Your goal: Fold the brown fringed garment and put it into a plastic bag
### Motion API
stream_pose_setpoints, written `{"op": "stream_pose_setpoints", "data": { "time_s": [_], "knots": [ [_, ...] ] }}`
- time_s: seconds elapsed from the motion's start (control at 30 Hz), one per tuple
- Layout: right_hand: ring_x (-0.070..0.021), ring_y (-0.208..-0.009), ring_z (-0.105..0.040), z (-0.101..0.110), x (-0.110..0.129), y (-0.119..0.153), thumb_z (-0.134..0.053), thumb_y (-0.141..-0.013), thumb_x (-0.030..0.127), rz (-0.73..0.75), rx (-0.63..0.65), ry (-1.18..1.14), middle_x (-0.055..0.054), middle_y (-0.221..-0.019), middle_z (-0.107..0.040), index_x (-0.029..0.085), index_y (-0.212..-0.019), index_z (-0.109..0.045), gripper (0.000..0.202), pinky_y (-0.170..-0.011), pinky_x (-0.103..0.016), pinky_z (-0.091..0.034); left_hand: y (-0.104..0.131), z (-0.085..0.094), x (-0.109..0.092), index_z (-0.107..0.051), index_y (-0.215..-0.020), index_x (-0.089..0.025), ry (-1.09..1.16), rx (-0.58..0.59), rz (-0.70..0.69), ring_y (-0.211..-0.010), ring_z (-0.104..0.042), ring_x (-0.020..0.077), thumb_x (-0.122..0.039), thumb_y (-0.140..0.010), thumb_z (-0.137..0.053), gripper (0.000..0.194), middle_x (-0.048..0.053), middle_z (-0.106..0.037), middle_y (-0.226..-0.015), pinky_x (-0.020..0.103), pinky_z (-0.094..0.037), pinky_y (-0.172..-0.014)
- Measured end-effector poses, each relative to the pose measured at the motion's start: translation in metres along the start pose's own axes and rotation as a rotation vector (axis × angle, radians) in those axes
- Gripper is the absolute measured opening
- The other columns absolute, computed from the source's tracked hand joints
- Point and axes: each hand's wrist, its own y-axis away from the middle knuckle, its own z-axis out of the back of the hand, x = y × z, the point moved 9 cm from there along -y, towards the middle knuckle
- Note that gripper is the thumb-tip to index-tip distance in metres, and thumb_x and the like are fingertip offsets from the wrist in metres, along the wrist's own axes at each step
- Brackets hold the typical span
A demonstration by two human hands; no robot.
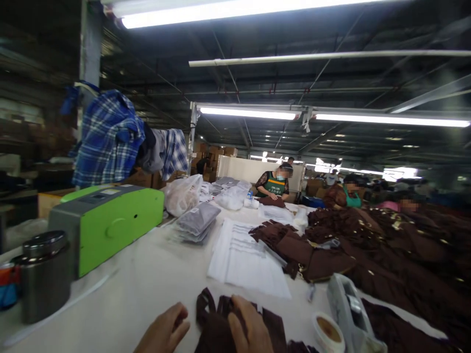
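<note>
A folded brown garment [211, 333] with strap-like loops lies on the white table in front of me, at the bottom of the view. My right hand [253, 331] rests over it, fingers apart on the cloth. To the left of the garment, my left hand [164, 331] hovers with fingers loosely bent and thumb apart, holding nothing visible. The frame's lower edge cuts off both wrists. Right of the garment are a white roll of tape [317, 318] and a grey tape dispenser [344, 299].
A green machine [121, 230] and a dark metal flask [46, 279] stand at left. Bagged grey garments [196, 220] and white sheets [245, 260] lie ahead. Brown garments [405, 260] are heaped at right. A co-worker in a green apron [275, 186] handles brown cloth across the table.
</note>
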Motion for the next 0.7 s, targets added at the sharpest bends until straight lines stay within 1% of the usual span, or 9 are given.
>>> {"op": "stream_pose_setpoints", "data": {
  "time_s": [0.07, 0.17, 0.2, 0.23, 0.3, 0.4, 0.5, 0.6, 0.7],
  "knots": [
    [-0.0274, -0.125, -0.054, -0.018, 0.009, -0.009, -0.046, -0.092, 0.037, 0.019, 0.106, 0.069, -0.007, -0.133, -0.06, 0.02, -0.13, -0.06, 0.044, -0.107, -0.042, -0.044, -0.005, -0.003, 0.017, -0.05, -0.077, -0.021, 0.171, 0.031, 0.136, -0.065, -0.056, 0.0199, -0.044, -0.069, -0.056, 0.025, -0.001, -0.058, -0.065, 0.032, -0.042, -0.066],
    [-0.0302, -0.135, -0.042, -0.052, 0.019, -0.01, -0.043, -0.094, 0.042, 0.045, 0.348, 0.19, -0.011, -0.142, -0.05, 0.013, -0.136, -0.053, 0.052, -0.114, -0.05, -0.031, -0.005, -0.024, 0.033, -0.049, -0.078, -0.02, 0.569, 0.129, 0.386, -0.053, -0.052, 0.0152, -0.042, -0.061, -0.067, 0.033, -0.006, -0.053, -0.056, 0.028, -0.04, -0.057],
    [-0.0312, -0.135, -0.041, -0.062, 0.019, -0.006, -0.045, -0.093, 0.043, 0.043, 0.424, 0.224, -0.012, -0.142, -0.05, 0.012, -0.136, -0.053, 0.053, -0.114, -0.052, -0.029, -0.004, -0.029, 0.035, -0.05, -0.078, -0.019, 0.629, 0.143, 0.439, -0.053, -0.053, 0.0142, -0.041, -0.06, -0.07, 0.035, -0.005, -0.055, -0.057, 0.027, -0.041, -0.057],
    [-0.0318, -0.135, -0.041, -0.07, 0.016, 0.0, -0.046, -0.093, 0.043, 0.041, 0.487, 0.251, -0.014, -0.141, -0.051, 0.012, -0.135, -0.054, 0.053, -0.114, -0.053, -0.027, -0.003, -0.035, 0.036, -0.051, -0.08, -0.018, 0.69, 0.16, 0.481, -0.058, -0.057, 0.0138, -0.04, -0.06, -0.073, 0.037, -0.003, -0.059, -0.062, 0.027, -0.044, -0.062],
    [-0.0318, -0.134, -0.043, -0.082, 0.01, 0.011, -0.046, -0.093, 0.042, 0.04, 0.57, 0.273, -0.014, -0.138, -0.053, 0.012, -0.133, -0.056, 0.051, -0.114, -0.053, -0.027, -0.002, -0.048, 0.038, -0.053, -0.082, -0.017, 0.811, 0.201, 0.561, -0.063, -0.062, 0.0147, -0.038, -0.058, -0.078, 0.041, 0.001, -0.064, -0.069, 0.028, -0.048, -0.067],
    [-0.0303, -0.134, -0.043, -0.089, 0.0, 0.02, -0.042, -0.094, 0.041, 0.049, 0.606, 0.232, -0.013, -0.138, -0.055, 0.013, -0.133, -0.056, 0.051, -0.114, -0.051, -0.028, -0.001, -0.064, 0.036, -0.056, -0.083, -0.014, 0.976, 0.24, 0.629, -0.068, -0.066, 0.0159, -0.034, -0.058, -0.082, 0.041, 0.004, -0.067, -0.075, 0.029, -0.052, -0.071],
    [-0.0287, -0.13, -0.049, -0.09, -0.009, 0.02, -0.032, -0.095, 0.037, 0.03, 0.601, 0.143, -0.013, -0.134, -0.058, 0.011, -0.13, -0.058, 0.051, -0.113, -0.05, -0.03, -0.005, -0.079, 0.027, -0.057, -0.078, -0.013, 1.099, 0.25, 0.648, -0.063, -0.065, 0.0144, -0.027, -0.067, -0.078, 0.027, 0.002, -0.065, -0.069, 0.027, -0.053, -0.069],
    [-0.0269, -0.125, -0.053, -0.086, -0.019, 0.016, -0.027, -0.093, 0.038, -0.049, 0.557, 0.046, -0.012, -0.13, -0.061, 0.012, -0.126, -0.06, 0.053, -0.112, -0.047, -0.033, -0.013, -0.092, 0.022, -0.058, -0.079, -0.013, 1.191, 0.208, 0.636, -0.058, -0.061, 0.0111, -0.019, -0.082, -0.067, 0.012, -0.001, -0.062, -0.067, 0.024, -0.051, -0.062],
    [-0.0267, -0.124, -0.054, -0.083, -0.025, 0.015, -0.028, -0.091, 0.04, -0.124, 0.527, -0.027, -0.012, -0.13, -0.062, 0.012, -0.125, -0.061, 0.055, -0.112, -0.047, -0.033, -0.026, -0.1, 0.02, -0.059, -0.082, -0.013, 1.261, 0.127, 0.599, -0.06, -0.059, 0.0104, -0.02, -0.09, -0.061, 0.01, -0.002, -0.062, -0.072, 0.024, -0.05, -0.06]
  ]
}}
